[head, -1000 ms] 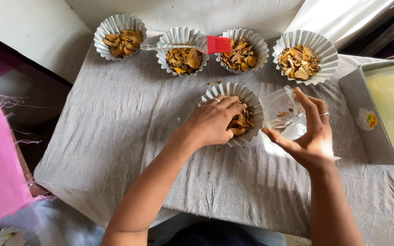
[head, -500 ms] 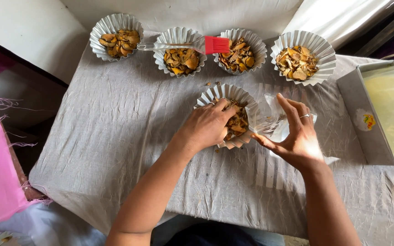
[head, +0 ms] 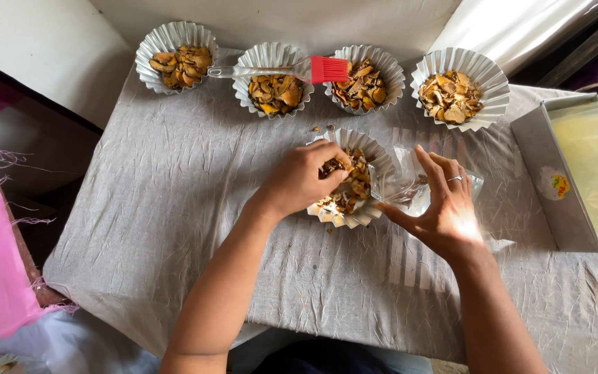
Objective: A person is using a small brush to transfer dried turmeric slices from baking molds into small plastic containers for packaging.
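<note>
Single head-worn view: looks steeply down from above the person's own forearms onto a grey-clothed table (head: 174, 208), close range, far edge with foil cups (head: 176, 46) at frame top, no second view

I saw a tabletop (head: 174, 228) covered with a wrinkled grey cloth. Four fluted foil cups of golden-brown chips sat in a row along its far edge: the leftmost cup (head: 176, 46), the second cup (head: 274, 69), the third cup (head: 366, 68) and the rightmost cup (head: 459, 87). A fifth foil cup (head: 354, 208) stood nearer me, with a crumpled clear plastic bag (head: 410, 181) touching its right side. A few crumbs (head: 322, 128) lay just beyond it. A grey metal tray (head: 541, 166) rested at the right edge.
</note>
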